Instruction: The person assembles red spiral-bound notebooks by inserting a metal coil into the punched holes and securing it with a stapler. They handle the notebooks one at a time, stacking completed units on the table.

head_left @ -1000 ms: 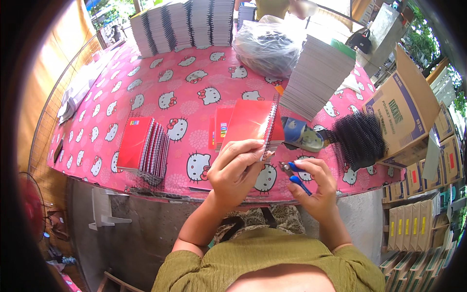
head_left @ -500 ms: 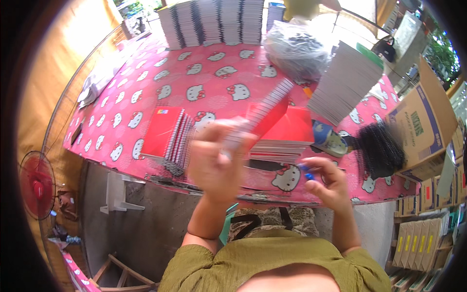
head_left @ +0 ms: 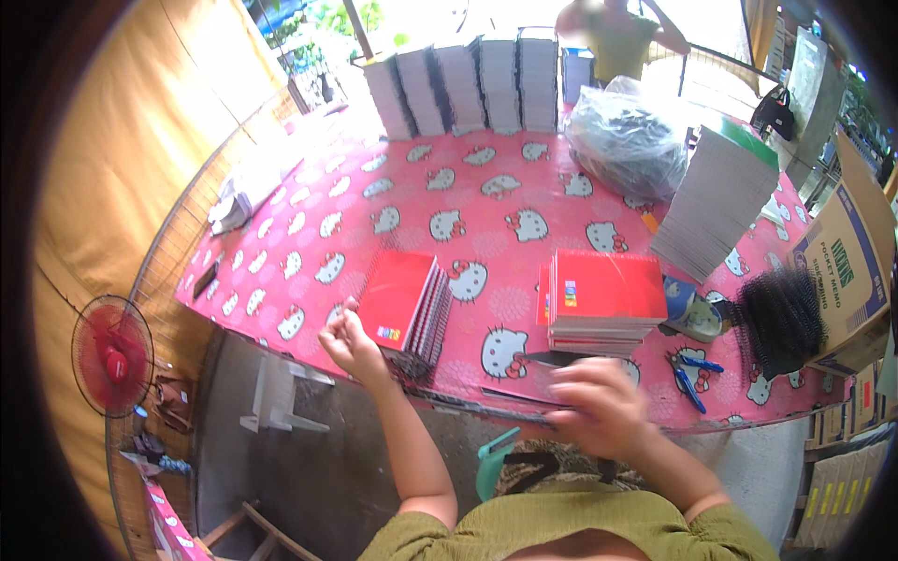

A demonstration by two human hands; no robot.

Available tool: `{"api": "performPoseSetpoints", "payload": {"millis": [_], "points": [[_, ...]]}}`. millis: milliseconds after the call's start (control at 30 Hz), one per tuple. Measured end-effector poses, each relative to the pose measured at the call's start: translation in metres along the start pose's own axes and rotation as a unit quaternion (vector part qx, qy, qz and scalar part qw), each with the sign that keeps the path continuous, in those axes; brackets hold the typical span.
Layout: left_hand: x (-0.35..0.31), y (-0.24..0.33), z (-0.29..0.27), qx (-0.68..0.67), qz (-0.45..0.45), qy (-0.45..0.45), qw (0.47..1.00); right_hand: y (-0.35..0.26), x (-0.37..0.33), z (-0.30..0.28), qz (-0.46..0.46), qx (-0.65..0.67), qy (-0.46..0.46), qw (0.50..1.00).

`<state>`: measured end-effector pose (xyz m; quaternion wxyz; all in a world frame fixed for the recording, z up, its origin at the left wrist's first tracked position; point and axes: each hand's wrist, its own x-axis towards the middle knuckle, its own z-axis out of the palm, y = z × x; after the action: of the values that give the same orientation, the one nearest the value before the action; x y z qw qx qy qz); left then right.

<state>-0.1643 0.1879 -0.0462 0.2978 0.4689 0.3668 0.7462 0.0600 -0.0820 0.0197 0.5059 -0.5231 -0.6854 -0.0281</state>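
My left hand (head_left: 354,344) is at the left edge of a stack of red spiral notebooks (head_left: 398,294), its fingers partly spread and holding nothing I can see. The notebooks' black coils face right. My right hand (head_left: 599,402), slightly blurred, hovers over the table's front edge with loosely bent fingers and appears to hold nothing. Just beyond it stands a second pile of red-covered notebooks (head_left: 608,285). A pair of blue-handled cutting pliers (head_left: 692,379) lies on the table to the right of that hand. A dark flat strip (head_left: 524,396) lies near the front edge.
The pink patterned tablecloth (head_left: 449,187) covers the table. Tall notebook stacks (head_left: 463,89) line the far side. On the right are a clear plastic bag (head_left: 627,136), a leaning paper stack (head_left: 716,201), black coils (head_left: 781,313) and a cardboard box (head_left: 847,262). Another person (head_left: 622,42) stands beyond.
The notebook raised in my left hand is now down on the left stack, and that hand has moved left. My right hand has let go of the pliers, which now lie on the table.
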Motion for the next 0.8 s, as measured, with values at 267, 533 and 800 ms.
{"api": "performPoseSetpoints", "payload": {"millis": [267,533,800], "points": [[-0.003,0.017,0.018,0.011,-0.016,-0.026,0.999,0.082,0.145,0.186,0.128,0.192,0.277,0.933],[-0.007,0.027,0.02,-0.004,-0.073,-0.012,0.997,0.091,0.17,0.212,0.263,0.266,0.184,0.909],[-0.029,0.122,-0.006,-0.186,0.093,-0.092,0.974,0.03,0.063,0.131,-0.03,0.049,0.167,0.984]]}}
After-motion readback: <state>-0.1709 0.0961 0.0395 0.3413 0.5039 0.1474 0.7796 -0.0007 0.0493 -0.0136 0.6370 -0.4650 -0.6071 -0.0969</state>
